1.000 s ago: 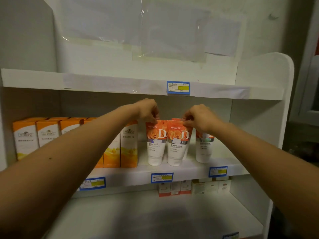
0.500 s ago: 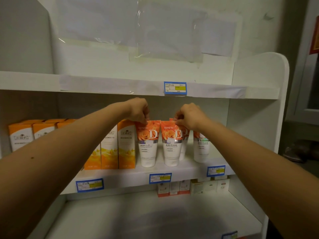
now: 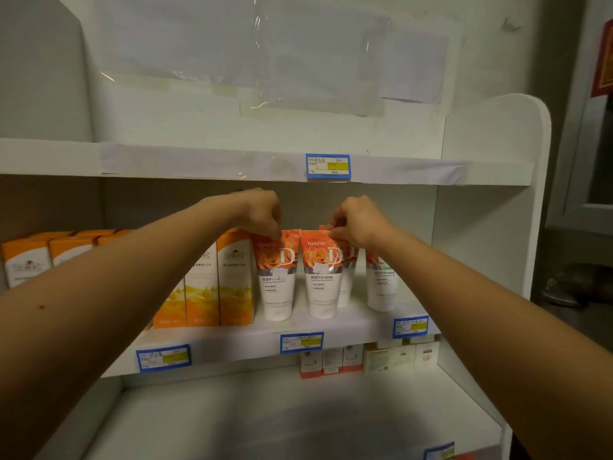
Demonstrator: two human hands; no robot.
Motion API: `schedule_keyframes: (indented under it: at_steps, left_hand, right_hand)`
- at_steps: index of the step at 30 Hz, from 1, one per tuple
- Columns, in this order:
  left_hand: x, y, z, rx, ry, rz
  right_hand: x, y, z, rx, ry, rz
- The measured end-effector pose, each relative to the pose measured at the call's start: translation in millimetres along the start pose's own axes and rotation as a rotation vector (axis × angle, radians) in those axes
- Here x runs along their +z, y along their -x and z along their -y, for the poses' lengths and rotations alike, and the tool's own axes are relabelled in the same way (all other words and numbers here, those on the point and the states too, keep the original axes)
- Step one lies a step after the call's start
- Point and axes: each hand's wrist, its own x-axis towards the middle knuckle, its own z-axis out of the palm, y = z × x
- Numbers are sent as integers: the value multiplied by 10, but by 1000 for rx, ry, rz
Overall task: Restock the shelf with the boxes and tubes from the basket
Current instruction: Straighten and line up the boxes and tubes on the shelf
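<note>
Two orange-and-white tubes stand side by side, caps down, on the middle shelf (image 3: pixel 348 327). My left hand (image 3: pixel 262 210) pinches the top edge of the left tube (image 3: pixel 277 277). My right hand (image 3: pixel 356 220) pinches the top edge of the right tube (image 3: pixel 320 277). Behind my right hand stand two more tubes of the same kind, one (image 3: pixel 346 283) partly hidden and one (image 3: pixel 381 287) further right. A row of orange boxes (image 3: pixel 219 283) fills the shelf to the left of the tubes, partly covered by my left forearm. The basket is out of view.
The top shelf (image 3: pixel 199 161) carries only a price label (image 3: pixel 327 166). Small boxes (image 3: pixel 365 358) sit at the back of the lower shelf (image 3: pixel 265 419). The shelf's white side panel (image 3: pixel 491 210) closes the right end. A dark room lies beyond it.
Both hands stay pinched on the same two tube tops. My view has shifted slightly, so the shelf sits a little further left in frame.
</note>
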Motion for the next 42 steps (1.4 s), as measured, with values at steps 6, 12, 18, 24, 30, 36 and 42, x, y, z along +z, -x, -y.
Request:
schedule_keyframes:
  at_steps: [6, 12, 18, 24, 30, 36, 42]
  left_hand:
    - [-9, -60, -123, -65, 85, -29]
    - [48, -154, -349, -33, 126, -73]
    - [146, -312, -603, 43, 228, -59]
    - [154, -438, -776, 29, 281, -15]
    - [142, -495, -906, 16, 229, -38]
    - [130, -547, -965, 54, 185, -12]
    - [151, -580, -1093, 111, 169, -49]
  right_hand:
    - [-66, 39, -89, -45, -23, 38]
    - [-261, 106, -425, 11, 25, -47]
    - [-292, 183, -743, 59, 119, 15]
    - [-270, 157, -838, 39, 136, -4]
    - [-239, 104, -881, 6, 165, -33]
    - [-225, 63, -927, -2, 232, -46]
    - [-300, 67, -1020, 34, 274, -9]
